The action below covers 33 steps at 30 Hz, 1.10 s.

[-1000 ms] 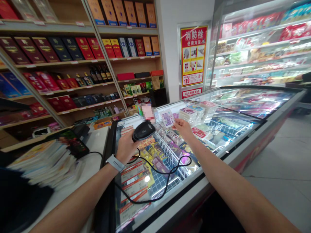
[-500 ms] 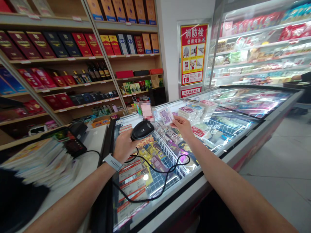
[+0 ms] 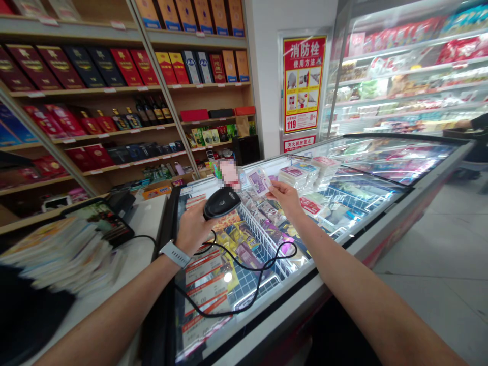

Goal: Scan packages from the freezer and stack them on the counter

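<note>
Head view: left hand (image 3: 195,229) clenched around a barcode scanner (image 3: 222,202), right hand (image 3: 284,197) pinching a small packet (image 3: 259,183), arms outstretched.

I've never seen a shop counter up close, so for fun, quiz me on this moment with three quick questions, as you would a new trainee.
1. Which hand holds the black corded barcode scanner?
2. True or false: the pale wristband is on the right wrist.
3. What does the right hand hold up beyond the scanner: a) a glass bottle, b) a small printed packet, c) a phone?

Key:
1. The left hand.
2. False: it is on the left wrist.
3. b.
</note>
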### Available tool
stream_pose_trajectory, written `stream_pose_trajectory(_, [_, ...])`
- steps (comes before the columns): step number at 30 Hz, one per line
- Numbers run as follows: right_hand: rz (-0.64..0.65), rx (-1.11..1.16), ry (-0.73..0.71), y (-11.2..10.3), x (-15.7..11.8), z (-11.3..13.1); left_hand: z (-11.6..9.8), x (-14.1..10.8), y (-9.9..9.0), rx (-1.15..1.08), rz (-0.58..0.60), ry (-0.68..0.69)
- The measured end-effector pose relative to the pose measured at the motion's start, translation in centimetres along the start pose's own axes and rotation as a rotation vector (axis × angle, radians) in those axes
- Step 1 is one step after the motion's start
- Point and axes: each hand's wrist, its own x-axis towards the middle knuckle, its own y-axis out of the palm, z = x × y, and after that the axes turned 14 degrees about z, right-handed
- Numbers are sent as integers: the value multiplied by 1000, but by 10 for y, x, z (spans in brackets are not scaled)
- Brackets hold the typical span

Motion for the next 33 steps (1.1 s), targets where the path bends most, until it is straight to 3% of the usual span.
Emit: stream_pose_trajectory(33, [23, 12, 2, 0, 0, -2, -3, 1, 2, 18, -24, 110])
